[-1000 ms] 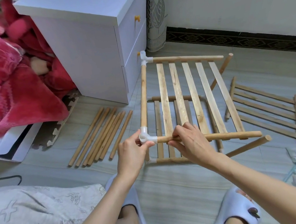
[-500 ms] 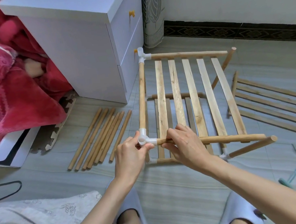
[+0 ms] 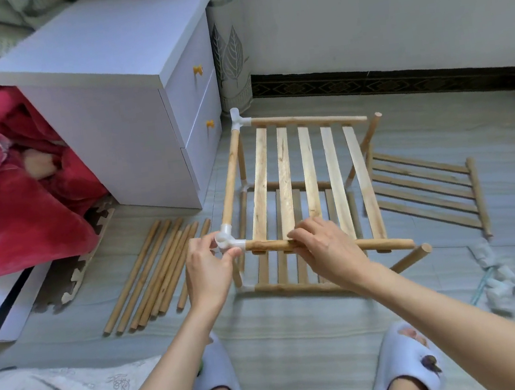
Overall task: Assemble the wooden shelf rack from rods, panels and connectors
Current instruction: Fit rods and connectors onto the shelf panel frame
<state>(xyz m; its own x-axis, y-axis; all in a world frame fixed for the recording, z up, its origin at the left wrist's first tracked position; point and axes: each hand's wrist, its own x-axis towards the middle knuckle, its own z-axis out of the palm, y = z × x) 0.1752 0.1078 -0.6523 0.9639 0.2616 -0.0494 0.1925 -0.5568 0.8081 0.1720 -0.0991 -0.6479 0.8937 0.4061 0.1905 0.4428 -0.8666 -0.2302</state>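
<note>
1. The connectors (image 3: pixel 496 281) lying at the right are blurred; their count cannot be told.
2. The lower shelf (image 3: pixel 295 265) is mostly hidden behind the upper panel (image 3: pixel 310 184) and the hands.
3. The left hand (image 3: pixel 207 273) pinches the white corner connector (image 3: pixel 228 242) of the rack on the floor.
4. The right hand (image 3: pixel 329 251) curls round the front rod (image 3: pixel 384 244) just beside that connector.
5. Loose rods (image 3: pixel 158 273) lie left of the rack, a spare panel (image 3: pixel 426 192) to its right.
6. A white cabinet (image 3: pixel 124 91) stands behind the rods, a red blanket (image 3: pixel 5 202) beside it.
</note>
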